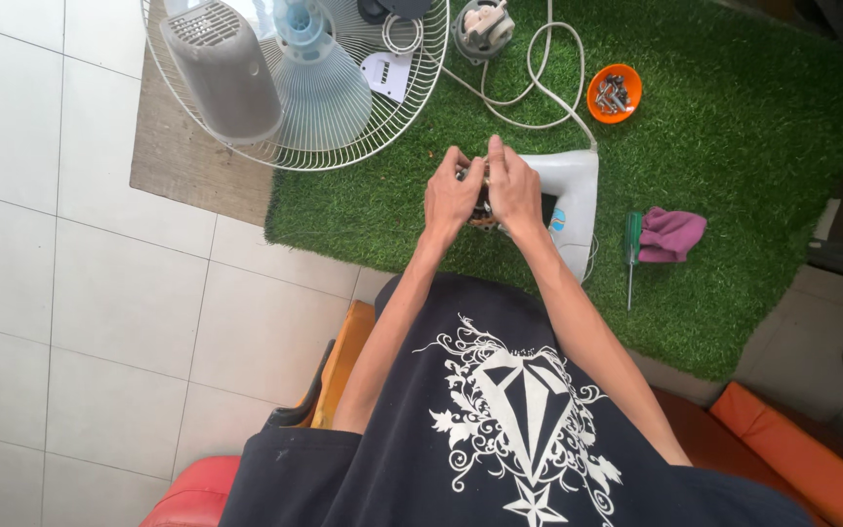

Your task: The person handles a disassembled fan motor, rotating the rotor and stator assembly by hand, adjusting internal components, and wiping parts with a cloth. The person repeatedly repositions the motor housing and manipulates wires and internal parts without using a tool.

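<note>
Item: fan motor [481,200], small, dark with a glint of metal, mostly hidden behind my fingers. Held just above the green turf mat [734,137], in front of the white fan base [570,195].

My left hand [451,200]: fingers curled narrow around the motor's left side, tips pinching its upper edge.

My right hand [516,190]: closed on the motor's right side, fingertips meeting the left hand's at the top. What the fingertips work on I cannot tell; it is covered.

Surroundings, on the mat:
- wire fan guard [382,127], lying flat, half on the mat and half on a brown rug [187,171];
- grey motor cover [221,73] and pale blue fan blade [319,83], both resting inside the guard;
- a second small round part [482,27] at the top edge, with a white cord [539,73] looping down to the base;
- orange bowl [615,93] of screws, well apart from my hands;
- green-handled screwdriver [632,249], lying just beside a purple rag [671,234].

Progress, as I judge it: the fan is fully apart, guard, blade and cover off, screws collected. The motor is out and in hand. Reassembly has not started; the screwdriver lies unused.
</note>
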